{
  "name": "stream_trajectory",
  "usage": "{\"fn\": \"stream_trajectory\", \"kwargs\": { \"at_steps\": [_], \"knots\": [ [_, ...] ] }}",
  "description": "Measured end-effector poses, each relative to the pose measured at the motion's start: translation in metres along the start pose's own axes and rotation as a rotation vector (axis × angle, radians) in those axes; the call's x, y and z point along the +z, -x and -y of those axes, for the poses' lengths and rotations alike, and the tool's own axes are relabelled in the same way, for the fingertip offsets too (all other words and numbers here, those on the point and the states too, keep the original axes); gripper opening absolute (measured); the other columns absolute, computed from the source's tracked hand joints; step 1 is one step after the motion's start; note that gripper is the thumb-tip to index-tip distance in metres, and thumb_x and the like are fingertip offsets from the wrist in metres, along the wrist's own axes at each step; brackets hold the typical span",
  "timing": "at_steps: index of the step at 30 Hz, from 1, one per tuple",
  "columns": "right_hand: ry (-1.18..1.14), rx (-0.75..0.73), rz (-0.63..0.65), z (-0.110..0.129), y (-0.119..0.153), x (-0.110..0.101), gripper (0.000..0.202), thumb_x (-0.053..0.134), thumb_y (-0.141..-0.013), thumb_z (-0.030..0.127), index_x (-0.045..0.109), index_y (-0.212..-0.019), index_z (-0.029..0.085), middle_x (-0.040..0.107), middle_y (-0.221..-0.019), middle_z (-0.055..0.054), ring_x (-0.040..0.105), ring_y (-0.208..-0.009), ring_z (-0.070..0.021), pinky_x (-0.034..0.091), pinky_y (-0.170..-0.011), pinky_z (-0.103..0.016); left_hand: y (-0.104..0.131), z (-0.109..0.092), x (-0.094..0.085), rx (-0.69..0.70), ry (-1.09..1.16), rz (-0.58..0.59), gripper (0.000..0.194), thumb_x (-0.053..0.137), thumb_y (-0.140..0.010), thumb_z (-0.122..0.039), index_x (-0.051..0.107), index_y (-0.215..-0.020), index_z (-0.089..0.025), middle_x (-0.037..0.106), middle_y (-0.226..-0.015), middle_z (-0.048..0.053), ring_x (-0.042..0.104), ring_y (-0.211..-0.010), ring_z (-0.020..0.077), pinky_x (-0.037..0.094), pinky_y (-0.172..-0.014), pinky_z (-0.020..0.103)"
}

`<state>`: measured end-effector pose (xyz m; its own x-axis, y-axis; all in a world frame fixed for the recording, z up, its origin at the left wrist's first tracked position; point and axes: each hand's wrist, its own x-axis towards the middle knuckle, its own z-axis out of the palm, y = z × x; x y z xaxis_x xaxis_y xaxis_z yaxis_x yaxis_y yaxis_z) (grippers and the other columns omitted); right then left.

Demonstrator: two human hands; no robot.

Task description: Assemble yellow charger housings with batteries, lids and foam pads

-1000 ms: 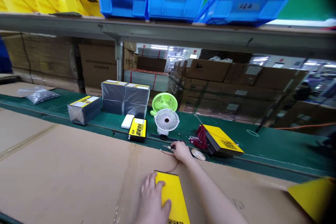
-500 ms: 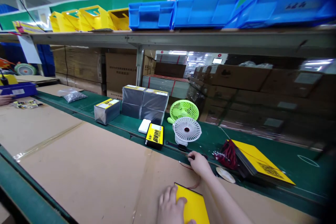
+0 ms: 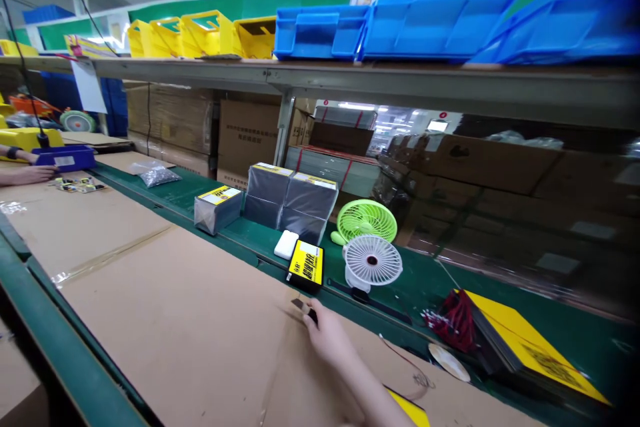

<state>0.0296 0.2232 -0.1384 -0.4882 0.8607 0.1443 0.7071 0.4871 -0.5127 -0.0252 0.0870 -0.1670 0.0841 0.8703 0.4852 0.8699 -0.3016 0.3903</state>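
Observation:
My right hand [image 3: 323, 330] is closed around a small dark tool with a slanted flat tip, which looks like a utility knife [image 3: 300, 307]. It is held just above the cardboard sheet [image 3: 200, 300] on the bench, near a taped seam. Below my right forearm, a corner of a yellow panel [image 3: 413, 410] shows at the bottom edge. A thin red and black wire [image 3: 403, 352] lies on the cardboard to the right of the forearm. My left hand is out of sight.
A yellow-faced black box [image 3: 306, 263], a white block [image 3: 286, 244], a white fan [image 3: 374, 260] and a green fan [image 3: 367, 217] stand behind. Wrapped stacks [image 3: 290, 203] are further back. To the right are red wires [image 3: 455, 323] and yellow panels [image 3: 540, 347]. Another person's hand [image 3: 30, 175] is far left.
My right hand has moved left from beside the dark strap, now with the knife showing over the cardboard. My left hand has left view. The camera has turned, shifting the scene rightward.

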Motion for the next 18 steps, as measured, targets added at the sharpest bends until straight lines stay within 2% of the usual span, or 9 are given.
{"fn": "stream_trajectory", "kwargs": {
  "at_steps": [2,4,5,6,8,11,14,16,18],
  "knots": [
    [0.021,0.064,0.027,-0.006,0.006,0.004,0.031,0.044,-0.081,0.026,0.052,-0.111,0.021,0.063,-0.108,-0.008,0.059,-0.098,-0.0202,0.040,-0.081,-0.026,0.004,0.037,-0.017,-0.027,0.059,0.035,0.032,0.049,-0.086,-0.033,0.052,-0.114,-0.020,0.055,-0.117,0.009,0.055,-0.102,0.0192,0.047,-0.085,0.039],
    [0.033,0.105,0.027,-0.007,0.015,0.012,0.032,0.043,-0.082,0.026,0.052,-0.113,0.022,0.064,-0.107,-0.007,0.059,-0.098,-0.0199,0.041,-0.082,-0.027,-0.003,0.087,-0.040,-0.098,0.101,0.024,0.038,0.048,-0.085,-0.034,0.050,-0.120,-0.020,0.055,-0.118,0.011,0.053,-0.108,0.0209,0.046,-0.089,0.036],
    [0.041,0.113,0.009,-0.006,0.019,0.018,0.031,0.041,-0.083,0.026,0.053,-0.112,0.022,0.064,-0.106,-0.007,0.060,-0.097,-0.0200,0.041,-0.082,-0.027,-0.010,0.115,-0.052,-0.226,0.167,-0.012,0.041,0.048,-0.084,-0.034,0.048,-0.123,-0.020,0.054,-0.120,0.011,0.050,-0.112,0.0215,0.044,-0.092,0.036],
    [0.055,0.116,-0.021,-0.003,0.024,0.023,0.031,0.039,-0.085,0.027,0.054,-0.111,0.023,0.064,-0.107,-0.006,0.060,-0.097,-0.0200,0.042,-0.082,-0.028,-0.020,0.144,-0.066,-0.336,0.188,-0.060,0.045,0.052,-0.081,-0.036,0.048,-0.123,-0.021,0.054,-0.122,0.011,0.048,-0.115,0.0237,0.042,-0.095,0.039],
    [0.097,0.137,-0.087,0.003,0.029,0.031,0.032,0.035,-0.086,0.027,0.055,-0.110,0.023,0.062,-0.110,-0.007,0.058,-0.100,-0.0204,0.042,-0.084,-0.029,-0.047,0.201,-0.094,-0.451,0.094,-0.137,0.056,0.057,-0.075,-0.039,0.044,-0.127,-0.021,0.051,-0.125,0.009,0.044,-0.119,0.0254,0.038,-0.098,0.040],
    [0.130,0.164,-0.109,0.007,0.030,0.034,0.035,0.033,-0.086,0.026,0.056,-0.110,0.020,0.061,-0.114,-0.007,0.057,-0.102,-0.0200,0.042,-0.087,-0.030,-0.093,0.274,-0.132,-0.522,0.009,-0.238,0.071,0.059,-0.071,-0.040,0.033,-0.134,-0.018,0.042,-0.132,0.011,0.036,-0.125,0.0268,0.031,-0.103,0.040],
    [0.130,0.189,-0.067,0.004,0.026,0.031,0.035,0.034,-0.084,0.026,0.058,-0.109,0.021,0.062,-0.112,-0.006,0.059,-0.100,-0.0194,0.044,-0.087,-0.029,-0.137,0.328,-0.163,-0.614,-0.079,-0.346,0.098,0.067,-0.060,-0.050,0.019,-0.139,-0.015,0.029,-0.138,0.017,0.025,-0.130,0.0326,0.023,-0.106,0.044],
    [0.129,0.208,-0.037,-0.001,0.021,0.030,0.034,0.036,-0.083,0.026,0.059,-0.107,0.022,0.063,-0.111,-0.005,0.060,-0.098,-0.0195,0.045,-0.085,-0.028,-0.163,0.354,-0.178,-0.683,-0.128,-0.403,0.104,0.062,-0.061,-0.058,0.009,-0.140,-0.016,0.023,-0.140,0.020,0.020,-0.131,0.0358,0.021,-0.104,0.050],
    [0.121,0.207,-0.012,-0.008,0.016,0.032,0.033,0.037,-0.081,0.025,0.060,-0.106,0.023,0.064,-0.109,-0.005,0.061,-0.096,-0.0193,0.046,-0.085,-0.028,-0.186,0.373,-0.185,-0.725,-0.162,-0.408,0.108,0.062,-0.056,-0.065,0.011,-0.140,-0.018,0.022,-0.140,0.021,0.019,-0.131,0.0392,0.024,-0.101,0.053]
  ]
}}
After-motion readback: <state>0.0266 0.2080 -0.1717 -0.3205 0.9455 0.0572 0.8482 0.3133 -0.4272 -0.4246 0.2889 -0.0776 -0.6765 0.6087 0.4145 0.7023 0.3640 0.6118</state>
